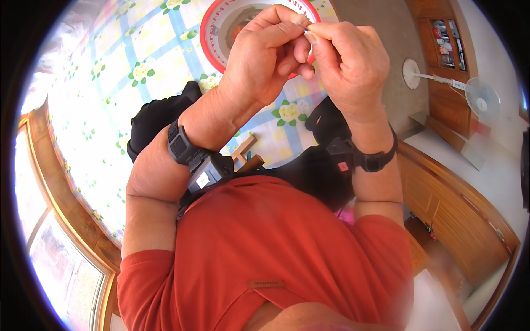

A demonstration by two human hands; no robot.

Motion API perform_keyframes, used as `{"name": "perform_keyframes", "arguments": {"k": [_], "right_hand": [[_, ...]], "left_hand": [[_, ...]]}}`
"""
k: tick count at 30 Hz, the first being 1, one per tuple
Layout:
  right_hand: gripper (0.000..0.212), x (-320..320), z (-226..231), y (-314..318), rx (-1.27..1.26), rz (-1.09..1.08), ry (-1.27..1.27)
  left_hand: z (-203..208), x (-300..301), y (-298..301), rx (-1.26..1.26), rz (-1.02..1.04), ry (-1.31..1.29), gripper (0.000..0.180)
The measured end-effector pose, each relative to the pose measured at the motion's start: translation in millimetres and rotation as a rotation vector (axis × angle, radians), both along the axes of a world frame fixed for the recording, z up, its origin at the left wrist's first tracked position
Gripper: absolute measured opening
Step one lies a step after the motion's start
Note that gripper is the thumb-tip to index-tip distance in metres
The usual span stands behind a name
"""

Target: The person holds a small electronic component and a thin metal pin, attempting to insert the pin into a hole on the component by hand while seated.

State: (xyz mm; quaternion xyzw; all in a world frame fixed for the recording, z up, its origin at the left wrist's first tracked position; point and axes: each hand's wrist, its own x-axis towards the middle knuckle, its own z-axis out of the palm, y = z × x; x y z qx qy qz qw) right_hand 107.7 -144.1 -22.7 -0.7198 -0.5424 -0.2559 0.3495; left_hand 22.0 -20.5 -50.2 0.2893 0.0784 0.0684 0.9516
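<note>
Head view: I see L hand [256,58] & R hand [356,63], thumbs + forefingers pinched on tiny dark thing [305,29], over red-rimmed bowl [206,34]; L's other fingers half curled. Work seems under way, not finished; amt. done or left, I can't tell.

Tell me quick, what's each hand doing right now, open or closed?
Left hand: pinched closed on a tiny dark thing, too small to identify.
Right hand: pinched closed right beside it; whether it holds anything cannot be told.
</note>
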Motion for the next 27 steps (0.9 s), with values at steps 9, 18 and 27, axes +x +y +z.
{"name": "perform_keyframes", "arguments": {"k": [9, 18, 27], "right_hand": [[0.006, -0.5, -7.8, -1.6, 0.048, -0.094, 0.260], [0.018, -0.5, 16.7, -5.3, 0.189, 0.227, 1.194], [0.011, -5.9, 21.5, -9.9, 0.060, 0.205, 1.219]], "left_hand": [[3.7, 2.2, 0.9, 0.144, 0.040, 0.024, 0.014], [14.8, 4.2, -5.7, 0.397, 0.064, 0.119, 0.024], [9.2, 8.3, -5.6, 0.344, -0.068, -0.006, 0.025]]}}
